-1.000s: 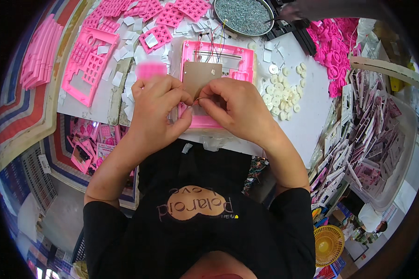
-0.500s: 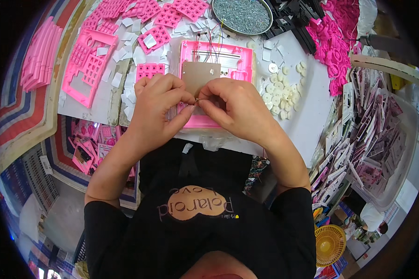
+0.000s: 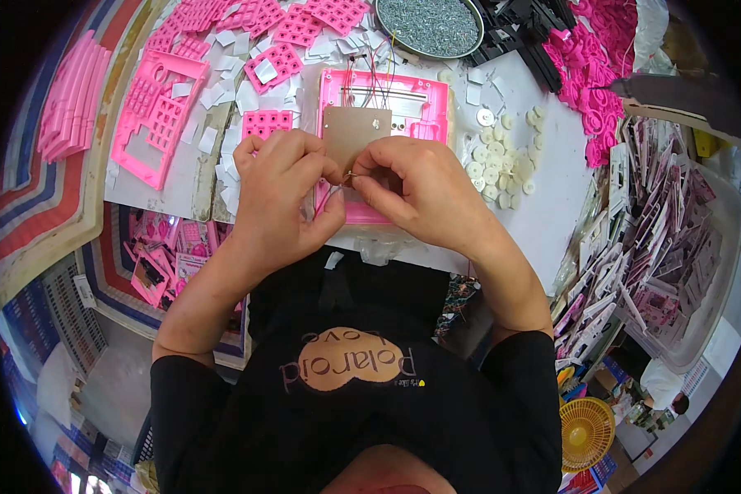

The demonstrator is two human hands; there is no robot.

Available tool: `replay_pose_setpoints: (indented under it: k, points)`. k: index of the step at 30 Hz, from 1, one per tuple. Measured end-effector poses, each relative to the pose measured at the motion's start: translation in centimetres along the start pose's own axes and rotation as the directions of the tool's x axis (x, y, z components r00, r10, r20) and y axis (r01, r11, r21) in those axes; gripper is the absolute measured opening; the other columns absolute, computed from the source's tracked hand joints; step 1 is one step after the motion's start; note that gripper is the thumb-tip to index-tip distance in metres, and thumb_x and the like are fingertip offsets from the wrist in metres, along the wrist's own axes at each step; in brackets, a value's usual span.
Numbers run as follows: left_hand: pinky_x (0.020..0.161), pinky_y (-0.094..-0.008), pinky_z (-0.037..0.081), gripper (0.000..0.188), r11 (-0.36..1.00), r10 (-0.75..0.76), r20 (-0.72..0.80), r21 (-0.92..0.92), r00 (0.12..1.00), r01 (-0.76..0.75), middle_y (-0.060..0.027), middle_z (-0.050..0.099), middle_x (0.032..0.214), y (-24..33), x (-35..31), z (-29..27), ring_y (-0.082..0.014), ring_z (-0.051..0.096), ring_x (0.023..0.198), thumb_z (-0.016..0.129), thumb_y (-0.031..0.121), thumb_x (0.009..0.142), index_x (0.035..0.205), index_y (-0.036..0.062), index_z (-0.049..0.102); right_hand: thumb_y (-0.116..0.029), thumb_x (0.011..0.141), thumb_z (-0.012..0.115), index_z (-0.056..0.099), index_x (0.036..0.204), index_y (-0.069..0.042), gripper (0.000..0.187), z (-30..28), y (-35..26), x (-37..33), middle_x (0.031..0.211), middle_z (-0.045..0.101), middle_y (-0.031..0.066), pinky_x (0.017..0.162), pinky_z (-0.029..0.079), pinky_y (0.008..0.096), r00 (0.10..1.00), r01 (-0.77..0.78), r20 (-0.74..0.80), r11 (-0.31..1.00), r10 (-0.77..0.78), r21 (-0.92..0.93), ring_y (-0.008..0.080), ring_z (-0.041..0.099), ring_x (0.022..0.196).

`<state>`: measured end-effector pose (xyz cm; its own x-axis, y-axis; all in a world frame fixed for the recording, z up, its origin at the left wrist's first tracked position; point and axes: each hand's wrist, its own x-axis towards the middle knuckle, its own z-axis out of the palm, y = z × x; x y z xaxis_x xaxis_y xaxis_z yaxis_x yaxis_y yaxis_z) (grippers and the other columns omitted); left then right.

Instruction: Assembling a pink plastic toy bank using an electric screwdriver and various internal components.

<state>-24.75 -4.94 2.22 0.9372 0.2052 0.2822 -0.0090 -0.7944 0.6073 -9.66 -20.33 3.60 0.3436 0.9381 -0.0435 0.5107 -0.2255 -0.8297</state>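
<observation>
A pink plastic housing (image 3: 438,103) lies at the table's near edge. Over it sits a flat tan board (image 3: 356,125), with thin red and dark wires (image 3: 372,82) beyond its far edge. My right hand (image 3: 426,191) pinches a tiny thin piece (image 3: 350,174), perhaps a wire end, between thumb and forefinger at the board's near edge. Close beside it, my left hand (image 3: 284,196) has its fingers curled in and its forefinger tip at the same spot. A thin reddish strand shows by its thumb; whatever these fingers hold is mostly hidden.
Pink button pads (image 3: 273,67) and white paper squares lie at the far left, near a pink frame (image 3: 152,119). To the right are white discs (image 3: 498,160). A round tray of screws (image 3: 430,29), black parts (image 3: 519,37) and pink pieces (image 3: 589,90) line the back.
My left thumb has drawn back from the forefinger tip, and the reddish strand has come into view. My right hand keeps its pinch in nearly the same place.
</observation>
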Motion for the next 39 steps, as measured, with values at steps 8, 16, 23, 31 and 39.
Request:
replay_pose_setpoints:
  k: [8, 16, 23, 31, 39]
  points:
    - [0.086, -0.0386, 0.032, 0.015, 0.988, -0.067, -0.002, -0.140, 0.998, 0.066, -0.0036, 0.056, 0.093, -0.3, -0.2, 0.4, -0.0206, 0.058, 0.090, 0.072, 0.008, 0.074, 0.087, 0.0099, 0.065, -0.006, 0.084, 0.074, 0.068, 0.096, -0.002, 0.014, 0.6, 0.0, -0.1, 0.085, 0.067, 0.0100, 0.058, 0.051, 0.0317, 0.988, 0.089, -0.125, 0.996, -0.092, -0.023, 0.0203, 0.066, 0.065]
    - [0.072, -0.0337, 0.045, 0.008, 0.812, -0.267, 0.028, -0.531, 0.963, 0.241, -0.0079, 0.058, 0.089, 0.0, -0.5, 1.0, -0.0244, 0.060, 0.081, 0.070, 0.001, 0.079, 0.086, 0.0013, 0.065, -0.001, 0.081, 0.072, 0.064, 0.100, -0.004, 0.021, 3.1, -0.9, -1.8, 0.093, 0.066, 0.0096, 0.060, 0.057, 0.0347, 0.939, 0.151, -0.320, 0.987, -0.127, 0.050, 0.0255, 0.070, 0.075]
    - [0.074, -0.0337, 0.045, 0.010, 0.941, -0.138, -0.084, -0.323, 0.987, 0.104, -0.0071, 0.060, 0.090, 0.2, -0.6, 1.3, -0.0239, 0.060, 0.083, 0.071, 0.001, 0.079, 0.088, 0.0030, 0.067, 0.001, 0.080, 0.074, 0.068, 0.100, -0.001, 0.021, 4.1, -0.6, -2.1, 0.091, 0.070, 0.0111, 0.060, 0.058, 0.0313, 0.908, 0.122, -0.415, 0.985, -0.063, 0.119, 0.0239, 0.072, 0.073]
    - [0.052, -0.0252, 0.044, 0.008, 0.586, -0.445, 0.426, -0.527, 0.788, 0.616, -0.0069, 0.067, 0.080, 0.4, -0.1, -0.3, -0.0109, 0.059, 0.059, 0.067, 0.008, 0.090, 0.095, 0.0013, 0.066, 0.001, 0.076, 0.076, 0.067, 0.096, 0.000, 0.022, 4.5, 0.4, -2.5, 0.094, 0.070, 0.0117, 0.065, 0.057, 0.0347, 0.820, 0.303, -0.441, 0.931, -0.364, -0.205, 0.0269, 0.071, 0.078]
    - [0.059, -0.0214, 0.057, 0.022, 0.236, -0.307, 0.748, -0.538, 0.588, 0.809, -0.0058, 0.069, 0.086, -1.6, 2.5, -1.5, -0.0124, 0.072, 0.072, 0.059, 0.018, 0.101, 0.111, -0.0014, 0.062, -0.006, 0.074, 0.079, 0.067, 0.097, -0.001, 0.026, 3.9, 0.9, -2.5, 0.103, 0.069, 0.0110, 0.067, 0.057, 0.0338, 0.833, 0.382, -0.285, 0.866, -0.474, -0.322, 0.0259, 0.071, 0.083]
